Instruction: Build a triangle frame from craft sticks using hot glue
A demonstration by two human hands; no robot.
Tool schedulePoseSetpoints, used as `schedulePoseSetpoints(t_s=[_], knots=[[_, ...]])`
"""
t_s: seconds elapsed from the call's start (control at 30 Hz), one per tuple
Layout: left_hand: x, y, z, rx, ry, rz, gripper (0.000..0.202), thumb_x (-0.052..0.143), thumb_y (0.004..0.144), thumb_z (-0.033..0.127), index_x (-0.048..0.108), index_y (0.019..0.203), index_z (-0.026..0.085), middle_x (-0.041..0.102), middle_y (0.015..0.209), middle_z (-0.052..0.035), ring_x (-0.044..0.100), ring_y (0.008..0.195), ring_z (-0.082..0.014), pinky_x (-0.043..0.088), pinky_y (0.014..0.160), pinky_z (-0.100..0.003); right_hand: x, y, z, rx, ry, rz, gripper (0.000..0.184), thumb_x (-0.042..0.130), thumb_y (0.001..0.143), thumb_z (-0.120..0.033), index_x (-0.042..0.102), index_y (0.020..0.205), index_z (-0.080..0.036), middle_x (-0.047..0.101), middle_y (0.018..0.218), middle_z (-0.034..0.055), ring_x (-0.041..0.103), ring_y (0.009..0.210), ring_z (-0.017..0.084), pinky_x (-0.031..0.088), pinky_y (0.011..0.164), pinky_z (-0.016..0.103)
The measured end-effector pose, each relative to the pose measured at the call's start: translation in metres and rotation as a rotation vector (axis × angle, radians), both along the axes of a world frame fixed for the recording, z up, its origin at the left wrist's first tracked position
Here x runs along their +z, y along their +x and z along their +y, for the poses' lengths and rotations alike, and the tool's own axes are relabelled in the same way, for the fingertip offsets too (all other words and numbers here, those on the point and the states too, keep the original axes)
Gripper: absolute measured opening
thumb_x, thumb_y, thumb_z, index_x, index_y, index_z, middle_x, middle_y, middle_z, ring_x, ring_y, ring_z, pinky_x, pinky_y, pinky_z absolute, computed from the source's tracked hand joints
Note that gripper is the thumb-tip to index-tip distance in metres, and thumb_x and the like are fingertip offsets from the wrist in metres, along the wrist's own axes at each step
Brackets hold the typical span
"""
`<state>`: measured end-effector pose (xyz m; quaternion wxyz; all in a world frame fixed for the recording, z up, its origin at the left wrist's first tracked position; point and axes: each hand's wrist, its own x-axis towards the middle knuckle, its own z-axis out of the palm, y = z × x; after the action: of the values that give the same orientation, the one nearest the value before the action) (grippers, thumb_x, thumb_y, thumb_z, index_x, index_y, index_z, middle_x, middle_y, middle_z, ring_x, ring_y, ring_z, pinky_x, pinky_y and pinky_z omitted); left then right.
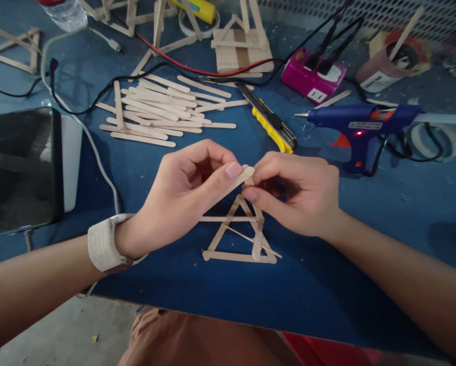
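A triangular frame of glued popsicle sticks [238, 239] stands on the blue table [327, 284] in front of me. My left hand [182, 195] pinches one slanted stick of the frame between thumb and fingers near its top. My right hand [294, 195] is closed in a pinch on the frame's top joint, fingertips touching those of the left. Both hands meet at the apex, above the base stick that rests on the table.
A pile of loose popsicle sticks [163, 109] lies behind the hands. A yellow utility knife [271, 122], a blue glue gun [359, 129], a pink power strip [314, 76], a black phone [22, 168], cables and other stick frames [241, 43] surround them.
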<state>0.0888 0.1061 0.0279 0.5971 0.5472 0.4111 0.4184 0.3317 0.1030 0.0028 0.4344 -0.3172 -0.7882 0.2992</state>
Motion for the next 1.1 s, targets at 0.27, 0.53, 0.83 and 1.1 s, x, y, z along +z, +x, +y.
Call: schedulePoseSetpoints(t_s=[0.27,0.53,0.83,1.1], knots=[[0.001,0.001,-0.002,-0.009,0.022,0.05,0.039,0.103,0.103,0.054,0.079,0.095,0.025,0.051,0.068,0.0044,0.044,0.063,-0.0141,0.038,0.058,-0.03,0.002,0.0,-0.001,-0.024,-0.041,-0.037,0.029,0.096,0.111,-0.047,0.077,0.098,-0.028,0.079,0.088,-0.0025,0.063,0.062,0.013,0.058,0.058,0.034],[0.0,0.003,-0.005,0.009,0.07,0.062,0.035,0.1,0.107,0.05,0.076,0.097,0.026,0.052,0.071,0.0051,0.036,0.061,-0.0133,0.035,0.059,-0.033,0.002,-0.002,-0.002,-0.025,-0.004,-0.036,0.024,0.096,0.111,-0.031,0.075,0.1,-0.028,0.076,0.088,-0.0036,0.063,0.063,0.012,0.058,0.06,0.033],[0.003,0.002,-0.001,-0.022,0.096,0.054,0.036,0.1,0.107,0.046,0.074,0.096,0.024,0.057,0.073,0.0051,0.038,0.059,-0.0101,0.03,0.053,-0.032,-0.001,-0.001,-0.002,-0.026,-0.004,-0.017,0.028,0.098,0.11,-0.038,0.075,0.098,-0.028,0.075,0.086,-0.0037,0.064,0.066,0.013,0.056,0.063,0.035],[-0.008,-0.002,0.007,-0.108,0.269,0.08,0.037,0.096,0.111,0.049,0.072,0.102,0.023,0.055,0.072,0.0074,0.036,0.055,-0.0082,0.027,0.044,-0.028,0.001,-0.001,-0.003,-0.021,-0.013,-0.019,0.03,0.095,0.113,-0.041,0.073,0.098,-0.026,0.075,0.087,-0.0021,0.063,0.066,0.013,0.055,0.063,0.035]])
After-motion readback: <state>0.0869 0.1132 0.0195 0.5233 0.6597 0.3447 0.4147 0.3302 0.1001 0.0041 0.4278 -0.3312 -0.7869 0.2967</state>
